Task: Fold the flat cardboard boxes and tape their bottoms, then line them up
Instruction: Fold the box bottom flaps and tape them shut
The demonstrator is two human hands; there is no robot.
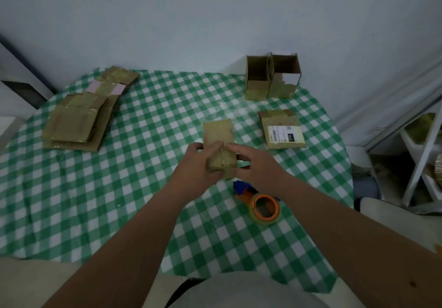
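A small brown cardboard box [218,132] lies on its side in the middle of the table, its bottom flaps turned toward me. My left hand [198,164] grips the near end of it from the left, thumb on top. My right hand [253,164] holds the same end from the right, index finger laid across the top and thumb curled against the flaps. An orange and blue tape dispenser [259,203] rests on the cloth just below my right wrist. Two folded boxes [272,78] stand upright side by side at the back right.
A stack of flat cardboard boxes [81,116] lies at the back left of the green checked tablecloth [143,188]. One flat box with a shipping label [282,130] lies at the right. A white rack [421,154] stands past the table's right edge.
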